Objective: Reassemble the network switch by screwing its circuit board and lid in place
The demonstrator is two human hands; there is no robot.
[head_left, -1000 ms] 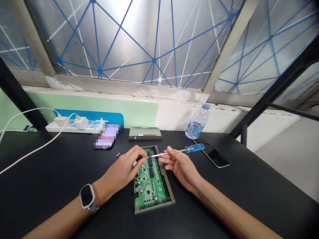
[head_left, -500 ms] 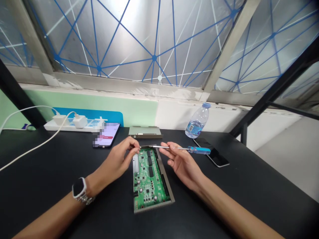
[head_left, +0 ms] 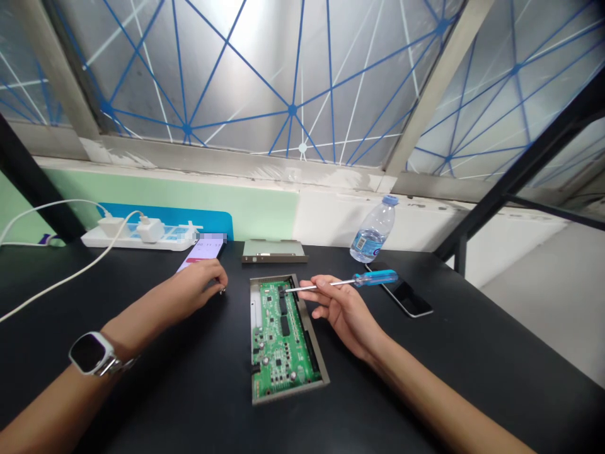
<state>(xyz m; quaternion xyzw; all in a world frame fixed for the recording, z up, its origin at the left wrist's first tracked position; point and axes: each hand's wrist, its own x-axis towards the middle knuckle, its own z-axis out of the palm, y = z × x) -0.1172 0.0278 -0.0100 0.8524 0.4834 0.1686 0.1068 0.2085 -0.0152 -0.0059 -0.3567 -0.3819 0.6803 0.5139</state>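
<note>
A green circuit board (head_left: 283, 353) lies in a grey metal frame (head_left: 317, 347) on the black table. My right hand (head_left: 338, 302) grips a screwdriver (head_left: 377, 278) by its shaft, with the blue handle pointing right and the tip over the upper part of the board. To the left of the frame, my left hand (head_left: 201, 287) hovers above the table with thumb and forefinger pinched. Small shiny metal pieces, too tiny to name surely, show at its fingertips.
A metal cover (head_left: 274, 252) lies behind the frame. At the back left are a lit phone (head_left: 208, 247) and a white power strip (head_left: 99, 237) with cables. A water bottle (head_left: 373, 230) and a dark phone (head_left: 406, 296) are at right.
My left hand has moved left, away from the frame's top edge, with its fingers still pinched. The screwdriver's tip has dropped slightly, from the frame's top edge to over the board.
</note>
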